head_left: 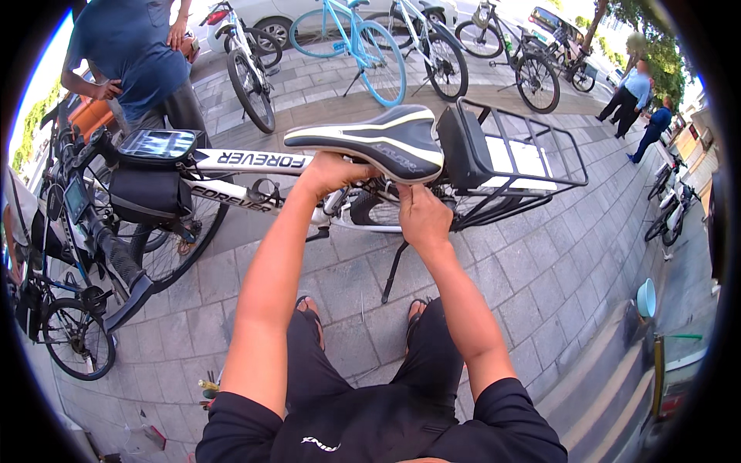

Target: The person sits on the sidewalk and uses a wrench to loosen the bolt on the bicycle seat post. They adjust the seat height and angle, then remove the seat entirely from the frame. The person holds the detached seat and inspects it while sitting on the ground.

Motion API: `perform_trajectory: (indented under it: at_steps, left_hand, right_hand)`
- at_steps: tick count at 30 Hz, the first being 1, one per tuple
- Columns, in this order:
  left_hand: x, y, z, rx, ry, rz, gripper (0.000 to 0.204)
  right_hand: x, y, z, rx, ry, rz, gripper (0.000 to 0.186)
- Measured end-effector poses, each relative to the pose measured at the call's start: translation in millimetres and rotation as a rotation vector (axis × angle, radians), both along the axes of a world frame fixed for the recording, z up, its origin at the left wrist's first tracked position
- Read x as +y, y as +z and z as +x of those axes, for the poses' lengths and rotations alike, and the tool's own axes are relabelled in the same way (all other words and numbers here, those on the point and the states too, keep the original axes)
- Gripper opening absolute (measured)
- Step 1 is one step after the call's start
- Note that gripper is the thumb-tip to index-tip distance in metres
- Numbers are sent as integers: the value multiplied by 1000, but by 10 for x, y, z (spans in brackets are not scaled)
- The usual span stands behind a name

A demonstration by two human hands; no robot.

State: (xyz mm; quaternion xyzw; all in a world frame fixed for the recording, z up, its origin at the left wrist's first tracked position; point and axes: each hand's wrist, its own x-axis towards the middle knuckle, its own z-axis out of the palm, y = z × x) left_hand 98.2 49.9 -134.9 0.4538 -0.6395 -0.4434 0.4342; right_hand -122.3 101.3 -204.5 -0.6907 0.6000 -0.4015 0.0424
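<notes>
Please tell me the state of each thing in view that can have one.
Saddle: mounted, nose to the left
Left hand: under the saddle, partly hidden
Right hand: raised to the saddle's underside near its rear; what it grips is hidden
White bicycle: standing upright
Kickstand: lowered
Rear rack: fitted behind the saddle
Black pouch: atop the frame, window upward
Light-blue bicycle: parked upright

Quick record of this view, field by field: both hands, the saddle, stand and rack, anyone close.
Left hand: beneath the saddle, fingers partly hidden
Right hand: at the saddle's near edge, toward its wide end; grip unclear
Saddle: black with pale stripes
Kickstand: down on the paving
Rear rack: black, behind the saddle
Nearby: person in blue top, upper left
</notes>
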Motion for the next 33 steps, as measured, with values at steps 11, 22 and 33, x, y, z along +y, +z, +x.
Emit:
perform_trajectory:
  at_steps: [11, 22, 33]
  left_hand:
    - [-4, 47, -53, 58, -3, 91, 36]
    - [25, 40, -77, 33, -9, -7, 44]
    - [-20, -37, 8, -66, 13, 1, 39]
  right_hand:
    - [-159, -639, 1100, -1219, 320, 333, 70]
    - [-120, -661, 927, -1138, 344, 295, 73]
    - [-28, 55, -42, -99, 82, 206, 69]
